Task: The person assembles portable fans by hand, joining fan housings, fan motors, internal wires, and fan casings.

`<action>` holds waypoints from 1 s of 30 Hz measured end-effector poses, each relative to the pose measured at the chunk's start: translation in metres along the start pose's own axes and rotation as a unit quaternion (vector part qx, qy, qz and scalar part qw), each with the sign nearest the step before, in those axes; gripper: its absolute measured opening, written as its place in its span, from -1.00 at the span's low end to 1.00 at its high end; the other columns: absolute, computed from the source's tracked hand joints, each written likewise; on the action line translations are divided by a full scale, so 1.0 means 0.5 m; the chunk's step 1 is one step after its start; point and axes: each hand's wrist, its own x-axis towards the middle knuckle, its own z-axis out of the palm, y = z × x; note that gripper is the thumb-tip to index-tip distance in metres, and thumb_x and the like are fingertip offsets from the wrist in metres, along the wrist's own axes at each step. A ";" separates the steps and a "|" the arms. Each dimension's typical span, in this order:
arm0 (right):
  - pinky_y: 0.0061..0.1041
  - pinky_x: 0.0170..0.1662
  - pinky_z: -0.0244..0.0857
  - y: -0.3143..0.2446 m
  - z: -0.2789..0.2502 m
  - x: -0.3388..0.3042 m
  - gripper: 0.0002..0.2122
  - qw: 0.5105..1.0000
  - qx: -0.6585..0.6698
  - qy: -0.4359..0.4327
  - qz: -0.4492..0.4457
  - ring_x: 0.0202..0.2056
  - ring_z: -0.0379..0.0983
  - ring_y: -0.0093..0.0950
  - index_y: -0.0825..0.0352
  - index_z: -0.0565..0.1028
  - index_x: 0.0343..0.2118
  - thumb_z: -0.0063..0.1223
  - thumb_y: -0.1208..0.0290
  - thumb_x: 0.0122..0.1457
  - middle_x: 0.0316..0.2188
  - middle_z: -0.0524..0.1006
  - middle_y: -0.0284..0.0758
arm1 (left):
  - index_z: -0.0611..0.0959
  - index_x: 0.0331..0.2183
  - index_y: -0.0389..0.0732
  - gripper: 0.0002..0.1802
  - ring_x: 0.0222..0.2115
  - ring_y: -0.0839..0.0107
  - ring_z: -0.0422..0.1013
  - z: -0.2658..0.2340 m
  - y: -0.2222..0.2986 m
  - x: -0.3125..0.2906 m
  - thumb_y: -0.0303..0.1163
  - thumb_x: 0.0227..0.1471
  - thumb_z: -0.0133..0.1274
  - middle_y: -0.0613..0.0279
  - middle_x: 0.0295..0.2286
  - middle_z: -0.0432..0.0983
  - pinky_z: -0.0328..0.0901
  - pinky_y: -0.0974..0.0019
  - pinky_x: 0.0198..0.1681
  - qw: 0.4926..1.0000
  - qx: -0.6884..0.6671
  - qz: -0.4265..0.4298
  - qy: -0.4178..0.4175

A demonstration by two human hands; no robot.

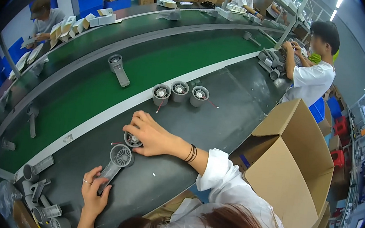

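Observation:
My left hand (94,189) grips the handle of a grey handheld-fan housing (121,155), whose round head has a radial grille. Just beyond that head, my right hand (151,133) curls its fingers over a round grey fan unit (132,141). This unit stands on the dark worktable (178,158), a short red wire poking out at its left; the hand partly covers it. Farther off stand three similar units: a left one (161,94), a middle one (179,91) and a right one (199,96). Red wires trail from two of them.
Several grey housings (41,210) lie piled at the lower left. A green conveyor belt (91,91) runs along the table, carrying a grey housing (119,69). An open cardboard box (282,182) stands at the right. A co-worker in white (314,70) handles parts at the far right.

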 end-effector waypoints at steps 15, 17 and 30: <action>-0.43 -0.11 0.31 -0.043 -0.024 -0.001 -0.33 0.966 0.230 0.080 0.084 -0.16 0.38 -0.28 0.38 0.32 0.03 0.31 0.52 -0.27 -0.17 0.36 -0.20 | 0.55 -0.48 -0.27 -0.67 -0.22 -0.01 0.39 -0.033 -0.001 0.008 -0.70 -0.50 0.14 -0.01 -0.19 0.50 0.29 0.11 -0.16 0.998 0.001 0.033 -0.049; -0.43 -0.12 0.32 -0.056 -0.024 -0.002 -0.30 0.966 0.231 0.102 0.063 -0.18 0.40 -0.28 0.39 0.30 0.06 0.32 0.52 -0.27 -0.17 0.39 -0.19 | 0.55 -0.46 -0.28 -0.65 -0.20 -0.03 0.37 -0.036 0.010 0.011 -0.68 -0.50 0.15 -0.02 -0.17 0.48 0.27 0.09 -0.13 0.999 -0.005 0.025 -0.037; -0.44 -0.37 0.26 -0.140 -0.038 -0.011 -0.39 0.963 0.083 0.119 -0.228 -0.42 0.42 -0.34 0.58 0.37 -0.02 0.23 0.31 -0.14 -0.33 0.46 -0.14 | 0.38 0.03 -0.36 -0.29 -0.18 0.00 0.44 -0.047 0.082 0.066 -0.11 -0.05 0.18 -0.35 -0.01 0.29 0.37 0.19 -0.16 0.989 -0.033 0.144 -0.012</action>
